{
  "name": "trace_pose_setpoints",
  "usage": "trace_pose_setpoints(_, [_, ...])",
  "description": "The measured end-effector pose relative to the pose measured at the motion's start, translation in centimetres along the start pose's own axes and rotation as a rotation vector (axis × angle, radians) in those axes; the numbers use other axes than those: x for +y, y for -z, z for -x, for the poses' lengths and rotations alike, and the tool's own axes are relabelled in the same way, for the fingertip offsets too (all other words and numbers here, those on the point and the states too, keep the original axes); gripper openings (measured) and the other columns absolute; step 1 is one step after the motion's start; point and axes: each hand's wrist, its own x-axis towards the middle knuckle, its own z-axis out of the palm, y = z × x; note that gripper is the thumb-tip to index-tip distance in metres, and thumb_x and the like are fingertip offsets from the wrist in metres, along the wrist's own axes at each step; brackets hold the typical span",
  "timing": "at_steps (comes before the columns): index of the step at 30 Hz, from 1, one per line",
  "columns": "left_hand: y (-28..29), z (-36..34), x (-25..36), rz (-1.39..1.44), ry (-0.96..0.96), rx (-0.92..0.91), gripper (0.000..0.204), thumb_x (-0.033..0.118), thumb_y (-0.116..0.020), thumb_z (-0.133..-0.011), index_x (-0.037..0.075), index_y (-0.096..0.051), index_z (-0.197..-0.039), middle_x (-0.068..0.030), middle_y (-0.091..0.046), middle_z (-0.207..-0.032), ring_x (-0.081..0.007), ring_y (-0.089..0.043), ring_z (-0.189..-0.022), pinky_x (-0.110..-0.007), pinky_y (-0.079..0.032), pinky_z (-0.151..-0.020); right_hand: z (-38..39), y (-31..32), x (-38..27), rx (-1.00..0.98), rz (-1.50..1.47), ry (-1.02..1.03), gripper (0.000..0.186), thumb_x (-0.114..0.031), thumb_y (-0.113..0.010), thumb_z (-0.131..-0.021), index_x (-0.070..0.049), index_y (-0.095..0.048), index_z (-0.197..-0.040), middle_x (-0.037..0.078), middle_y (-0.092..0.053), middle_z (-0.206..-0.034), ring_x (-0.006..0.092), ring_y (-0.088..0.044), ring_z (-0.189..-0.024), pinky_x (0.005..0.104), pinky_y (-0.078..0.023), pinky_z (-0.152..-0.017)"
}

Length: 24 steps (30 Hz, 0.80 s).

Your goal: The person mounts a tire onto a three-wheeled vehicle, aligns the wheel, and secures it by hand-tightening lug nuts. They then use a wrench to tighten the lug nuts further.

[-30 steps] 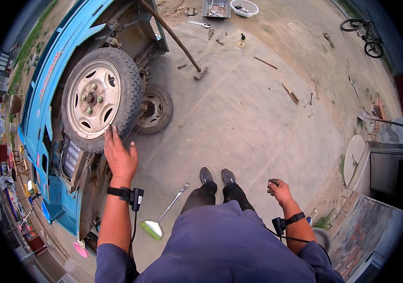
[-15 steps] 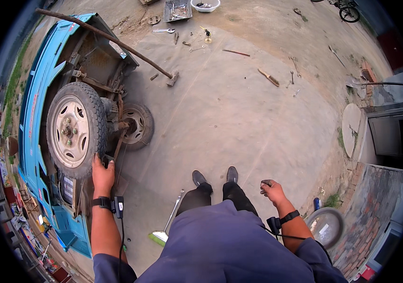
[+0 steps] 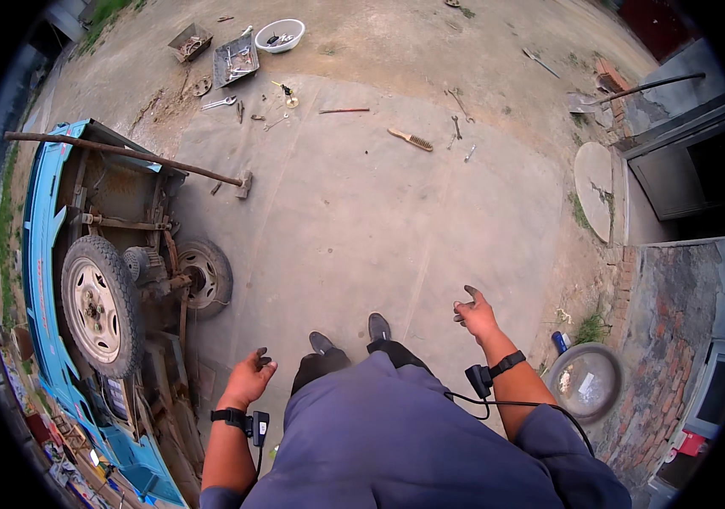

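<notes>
My left hand (image 3: 247, 381) is in the air to the right of a blue vehicle (image 3: 37, 246) tipped on its side. Nothing is in it, and thumb and fingers stand apart. Nearest to it are the vehicle's underside and the upper wheel (image 3: 101, 305), a dark tyre on a pale rim. A second wheel (image 3: 202, 278) sits lower, at the far end of the axle. My right hand (image 3: 476, 317) hangs over the concrete at the right, empty, its fingers spread. Both hands have darkened fingertips and touch nothing.
A sledgehammer (image 3: 176, 164) leans its long handle on the vehicle. Ahead lie a wire brush (image 3: 411, 139), a red rod (image 3: 344, 110) and several wrenches, near a tool tray (image 3: 220, 73) and white basin (image 3: 297, 30). At right are a grey basin (image 3: 593, 407), brick wall (image 3: 663, 348) and shovel (image 3: 651, 86).
My left hand has come off the upper tyre and moved right, away from it. My body and view have turned and shifted rightward, away from the vehicle. My right hand's fingers have spread.
</notes>
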Motion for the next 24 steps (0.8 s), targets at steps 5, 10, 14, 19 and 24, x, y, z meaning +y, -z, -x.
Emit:
trace_pose_setpoints(5, [0.5,-2.0,4.3,-0.052,-0.018,-0.015,0.062,0.033,-0.066,-0.100,0.000,-0.049,-0.149,-0.0215,-0.068,-0.132,-0.0326,-0.067,-0.122,-0.039,-0.053,-0.102,-2.5,3.0,-1.4,0.078,-0.173,0.049,0.080,-0.017,-0.069,-0.095,-0.011,-0.026,-0.163,0.012,-0.071,-0.096,0.0175,-0.070,-0.075,0.0318,-0.055,-0.067])
trace_pose_setpoints(10, [2.6,-4.5,6.8,-0.076,-0.014,0.018,0.062,0.035,-0.065,-0.100,0.000,-0.049,-0.149,-0.0207,-0.069,-0.132,-0.0324,-0.067,-0.122,-0.039,-0.053,-0.102,-4.9,2.2,-5.5,0.060,-0.159,0.045,0.080,-0.015,-0.065,-0.099,-0.011,-0.020,-0.164,0.012,-0.069,-0.097,0.0167,-0.068,-0.074,0.0293,-0.054,-0.064])
trace_pose_setpoints(14, [5.0,-7.9,10.1,-0.101,0.011,-0.003,0.061,0.035,-0.064,-0.100,0.000,-0.049,-0.148,-0.0204,-0.069,-0.132,-0.0330,-0.067,-0.123,-0.039,-0.053,-0.102,-7.9,1.2,-8.4,0.032,-0.164,0.043,0.079,-0.015,-0.065,-0.099,-0.009,-0.020,-0.164,0.013,-0.069,-0.098,0.0177,-0.068,-0.074,0.0301,-0.054,-0.064])
trace_pose_setpoints(19, [8.2,-15.4,11.0,-0.137,-0.014,-0.042,0.063,0.040,-0.063,-0.100,0.001,-0.051,-0.147,-0.0209,-0.069,-0.131,-0.0350,-0.066,-0.123,-0.041,-0.051,-0.104,-12.7,0.1,-13.9,0.066,-0.133,0.000,0.079,-0.017,-0.066,-0.098,-0.006,-0.022,-0.163,0.014,-0.069,-0.100,0.0192,-0.069,-0.075,0.0317,-0.054,-0.065])
trace_pose_setpoints(24, [14.6,-21.5,16.5,-0.065,-0.036,-0.052,0.063,0.041,-0.064,-0.099,0.000,-0.052,-0.146,-0.0233,-0.069,-0.130,-0.0353,-0.067,-0.121,-0.041,-0.051,-0.104,-16.8,-0.4,-20.8,0.096,-0.098,-0.068,0.077,-0.019,-0.067,-0.098,-0.003,-0.026,-0.161,0.015,-0.070,-0.102,0.0204,-0.070,-0.078,0.0324,-0.055,-0.067])
